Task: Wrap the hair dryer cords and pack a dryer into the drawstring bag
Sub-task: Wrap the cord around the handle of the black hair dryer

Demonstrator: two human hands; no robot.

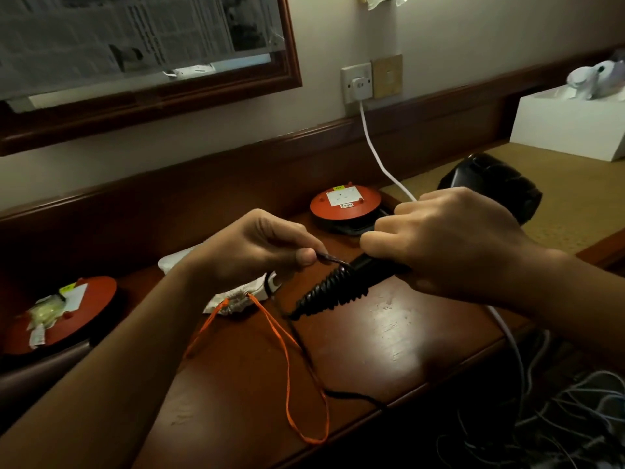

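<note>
The black hair dryer [490, 184] is above the wooden desk [389, 333], my right hand [453, 248] clamped around its handle. My left hand [257, 248] pinches the coiled black cord [328, 292]. Behind lies the white drawstring bag [233, 299], orange drawstring [287, 360] trailing, near a red cable reel [345, 206].

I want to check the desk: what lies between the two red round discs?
In the head view, the white drawstring bag lies between the red discs, with the left hand above it.

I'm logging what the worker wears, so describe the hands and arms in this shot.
Both hands, left and right, are bare: no gloves, rings, watch or bracelets show. Both forearms are uncovered right to the frame's edge, so no sleeves show.
</note>
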